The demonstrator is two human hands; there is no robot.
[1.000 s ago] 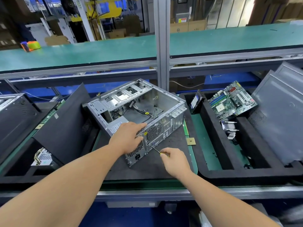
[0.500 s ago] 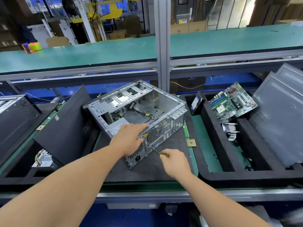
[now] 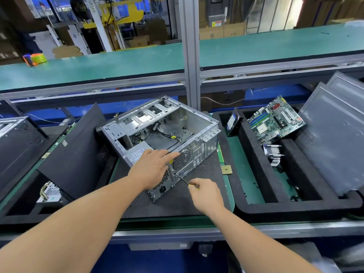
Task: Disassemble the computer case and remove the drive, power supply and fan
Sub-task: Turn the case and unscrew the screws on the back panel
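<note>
- Two hands work at the rear panel of the computer case [image 3: 157,131], which lies on its side on the dark mat of the desk [image 3: 197,205], its side panel off and its inside bare to view.
- The left hand [image 3: 152,168] lies flat on the case's near top edge with fingers straight, pressing it steady and gripping nothing.
- The right hand [image 3: 206,194], just right of and nearer than the left, has its fingers curled round a screwdriver [image 3: 186,183] whose tip meets the rear panel beside the left hand.
- Done, by the look of things: a motherboard [image 3: 275,123] and a drive [image 3: 233,123] sit in the foam tray [image 3: 256,209] well to the right of the right hand, with grey panels [image 3: 334,138] leaning beyond them.
- Left, as I judge it: the power supply [image 3: 137,152] is in the case, right under the left hand, and loose cables [image 3: 169,137] trail across the floor of the case just beyond the fingers.
- The round fan grille [image 3: 182,159] lies at the left fingertips; whether a fan sits behind it I cannot tell.
- The step in hand looks like loosening a rear screw that holds the power supply.
</note>
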